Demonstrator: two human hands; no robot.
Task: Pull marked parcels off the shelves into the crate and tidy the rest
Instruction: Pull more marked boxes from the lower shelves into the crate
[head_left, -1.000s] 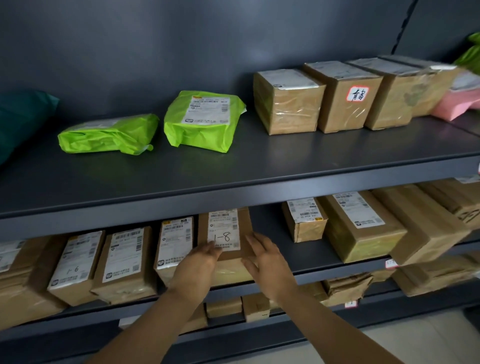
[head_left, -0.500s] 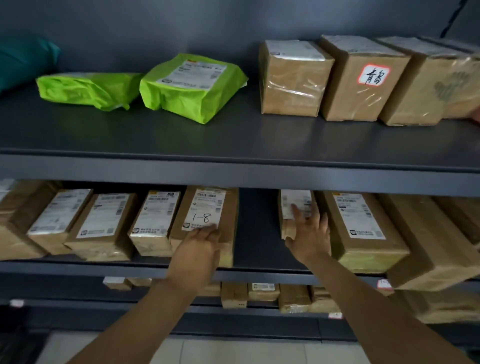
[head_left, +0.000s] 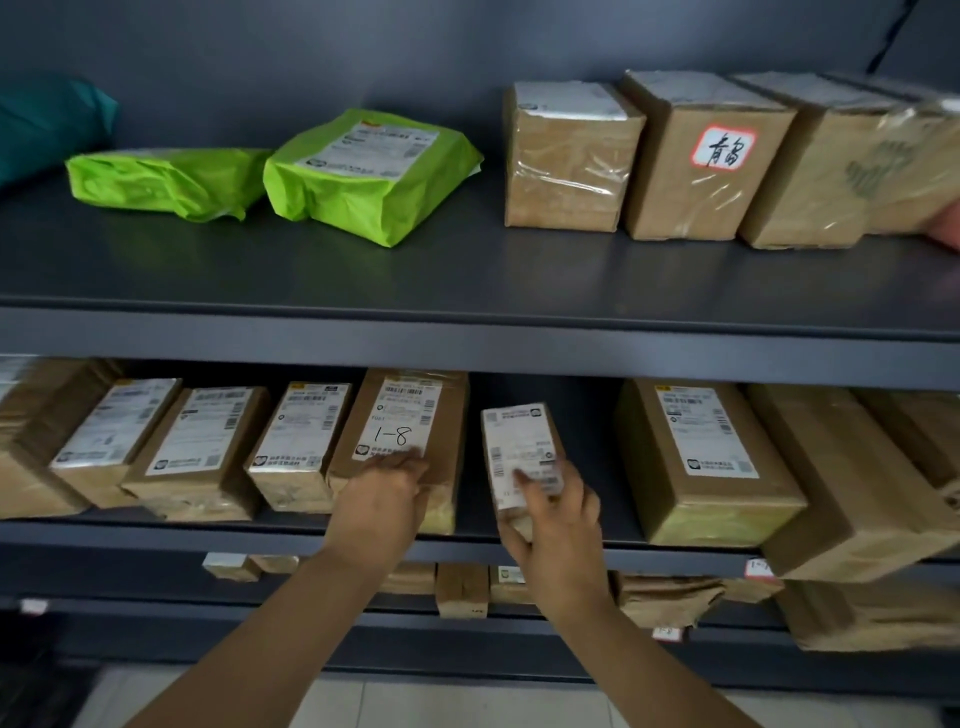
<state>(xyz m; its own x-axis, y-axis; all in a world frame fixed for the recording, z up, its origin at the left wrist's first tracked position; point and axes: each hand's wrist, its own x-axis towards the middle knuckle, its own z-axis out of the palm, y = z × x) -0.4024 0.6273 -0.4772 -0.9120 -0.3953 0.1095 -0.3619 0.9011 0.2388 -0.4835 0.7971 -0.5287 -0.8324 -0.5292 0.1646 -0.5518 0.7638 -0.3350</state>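
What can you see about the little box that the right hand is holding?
The little box is brown cardboard, with a white label covering its top; the print and barcodes are too blurred to read. It lies lengthwise in the gap over the middle shelf, slightly skewed, apart from the boxes on either side. The right hand grips its near end, fingers on the label and thumb against the left side. Whether it rests on the shelf or is lifted cannot be told.

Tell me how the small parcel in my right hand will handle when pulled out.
Probably stiff: the small parcel shows square cardboard edges in the right hand. Likely light, since one hand's grip alone holds it. Its label covers almost the whole top and looks smooth, so it may slip a little.
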